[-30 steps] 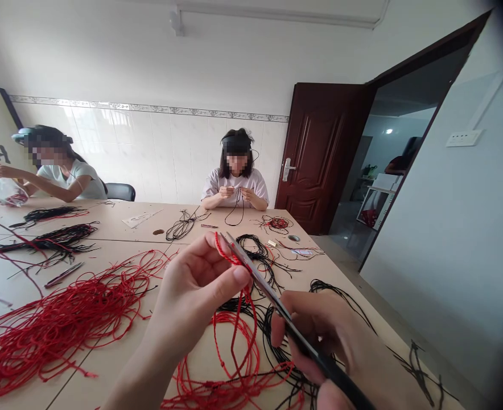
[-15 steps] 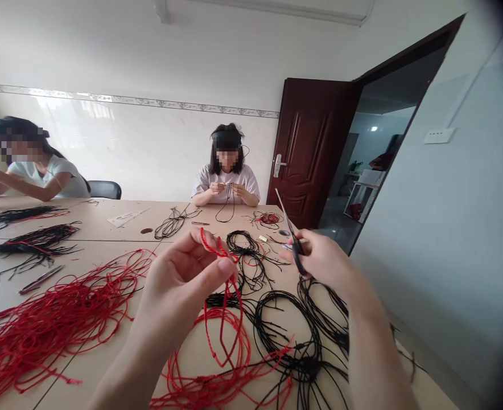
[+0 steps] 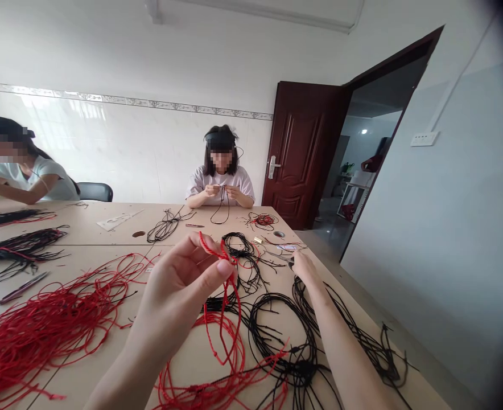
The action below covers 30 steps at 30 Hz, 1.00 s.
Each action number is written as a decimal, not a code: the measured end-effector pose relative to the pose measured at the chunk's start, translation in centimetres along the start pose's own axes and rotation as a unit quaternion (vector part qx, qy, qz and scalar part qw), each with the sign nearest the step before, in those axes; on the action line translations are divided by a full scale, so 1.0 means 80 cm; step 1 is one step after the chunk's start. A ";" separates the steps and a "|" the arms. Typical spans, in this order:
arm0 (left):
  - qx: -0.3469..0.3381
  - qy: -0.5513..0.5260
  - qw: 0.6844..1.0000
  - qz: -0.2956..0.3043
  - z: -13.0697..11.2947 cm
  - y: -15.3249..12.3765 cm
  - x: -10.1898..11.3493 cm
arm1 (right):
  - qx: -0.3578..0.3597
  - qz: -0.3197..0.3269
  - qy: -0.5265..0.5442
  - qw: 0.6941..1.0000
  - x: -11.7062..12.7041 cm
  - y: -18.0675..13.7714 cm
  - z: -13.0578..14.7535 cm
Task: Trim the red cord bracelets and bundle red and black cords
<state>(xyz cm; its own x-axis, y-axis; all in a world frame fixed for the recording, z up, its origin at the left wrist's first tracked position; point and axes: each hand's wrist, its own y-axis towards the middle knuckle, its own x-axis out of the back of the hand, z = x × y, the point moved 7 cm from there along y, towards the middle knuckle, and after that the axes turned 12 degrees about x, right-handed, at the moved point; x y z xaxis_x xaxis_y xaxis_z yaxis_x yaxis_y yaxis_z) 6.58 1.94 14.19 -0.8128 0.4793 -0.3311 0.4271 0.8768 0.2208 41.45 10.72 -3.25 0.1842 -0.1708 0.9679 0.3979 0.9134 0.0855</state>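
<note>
A red braided cord (image 3: 223,256) is pinched between the thumb and fingers of my left hand (image 3: 187,279), raised above the table. The cord's lower part hangs down in loops. Farther right, my right hand (image 3: 306,266) is low at the table's right side, with its fingers closed at the handles of the scissors (image 3: 279,258). The blades point left, close to the tabletop. Part of the handles is hidden behind the fingers. Below my hands lie a coil of red cords (image 3: 238,356) and a ring of black cords (image 3: 255,330).
A large heap of red cords (image 3: 55,327) covers the left side, with a pen (image 3: 23,288) beside it. Black bundles (image 3: 25,245) lie behind. A co-worker (image 3: 221,176) opposite handles a black cord; another person (image 3: 25,176) sits at left. A tape roll (image 3: 279,234) lies at the far right.
My right hand has lowered the scissors from upright in the air to flat near the tabletop, reaching farther forward. My left hand keeps its pinch on the red cord. The view has shifted slightly.
</note>
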 end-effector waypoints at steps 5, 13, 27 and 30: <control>0.004 -0.001 1.000 0.004 0.002 -0.001 -0.001 | 0.017 0.034 0.008 0.999 -0.021 0.003 -0.008; 0.011 0.027 0.998 0.057 0.010 0.005 0.004 | 0.051 -0.012 0.058 0.997 0.044 -0.018 0.037; 0.064 -0.003 0.987 0.150 0.015 0.002 -0.024 | 0.567 -0.346 0.272 0.696 0.226 -0.288 0.212; 0.071 -0.009 0.984 0.164 0.017 0.003 -0.029 | 0.569 -0.339 0.240 0.710 0.225 -0.286 0.213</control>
<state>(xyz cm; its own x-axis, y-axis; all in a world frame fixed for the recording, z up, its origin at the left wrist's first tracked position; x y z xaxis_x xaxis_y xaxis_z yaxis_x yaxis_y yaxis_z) 9.07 1.07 13.74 -0.6155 0.7371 -0.2789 0.7178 0.6704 0.1880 20.34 -6.93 16.22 0.6910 -0.5695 0.4452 -0.3927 0.2214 0.8926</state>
